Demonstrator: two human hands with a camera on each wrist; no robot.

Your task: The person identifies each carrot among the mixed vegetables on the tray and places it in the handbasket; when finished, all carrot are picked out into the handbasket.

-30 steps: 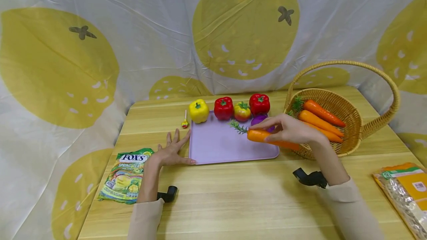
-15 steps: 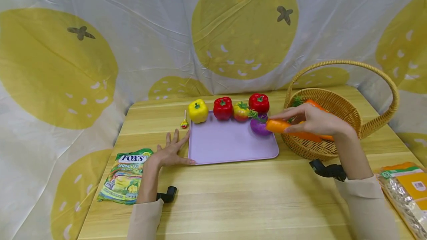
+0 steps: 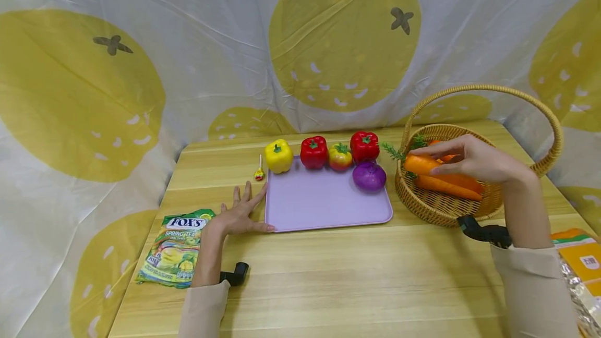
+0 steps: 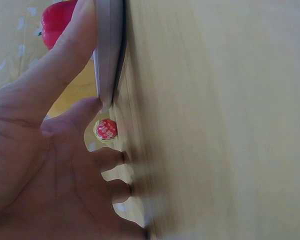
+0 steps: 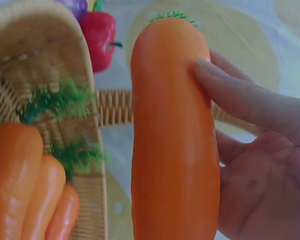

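My right hand (image 3: 476, 158) pinches an orange carrot (image 3: 422, 165) near its leafy end, above the wicker basket (image 3: 413, 207). Thumb and fingers grip the sides of this carrot (image 5: 175, 125) in the right wrist view. Several other carrots (image 5: 12, 175) lie inside the basket, green tops at the rim. My left hand (image 3: 239, 215) has its fingers spread, thumb and forefinger touching the left side of the lilac tray (image 3: 319, 202). A purple onion (image 3: 369, 176) sits at the tray's right. Along its back edge stand a yellow pepper (image 3: 279, 156), two red peppers (image 3: 314, 152) and a red-yellow tomato (image 3: 340, 157).
Left of the tray lies a lollipop (image 3: 259, 172). A green FOX'S candy bag (image 3: 173, 252) is by my left forearm. At the right edge a clear and orange packet (image 3: 582, 265) is partly behind my right sleeve. The basket's tall handle (image 3: 488, 88) arches over it.
My right hand has carried the carrot rightward from above the tray to above the basket, uncovering the purple onion. My left hand has stayed at the tray's edge.
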